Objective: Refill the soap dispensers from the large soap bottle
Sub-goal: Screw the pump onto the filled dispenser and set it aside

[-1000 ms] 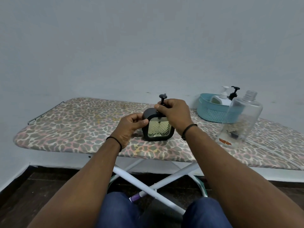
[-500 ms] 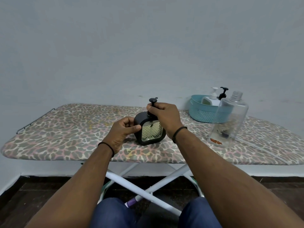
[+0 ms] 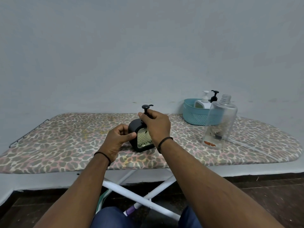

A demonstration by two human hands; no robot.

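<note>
A black square soap dispenser (image 3: 142,140) with a yellowish quilted window stands upright mid-board. My left hand (image 3: 117,138) grips its left side. My right hand (image 3: 156,125) is closed around the neck of its black pump (image 3: 145,107), whose head sticks up above my fingers. To the right stands the large clear soap bottle (image 3: 219,124), uncapped, with only a little at its bottom. A white dispenser (image 3: 203,101) and a second black pump dispenser (image 3: 214,95) sit in the teal basket (image 3: 195,116).
Everything rests on a leopard-print ironing board (image 3: 65,142) with white crossed legs (image 3: 136,194), pushed against a plain grey wall. A wire rack edge (image 3: 28,132) runs along the board's left end. Dark floor lies below, and my knees are under the board's front edge.
The view has shifted, so the board and objects sit further right and lower. My right hand has turned a little on the pump neck. My left hand keeps its hold on the dispenser body.
</note>
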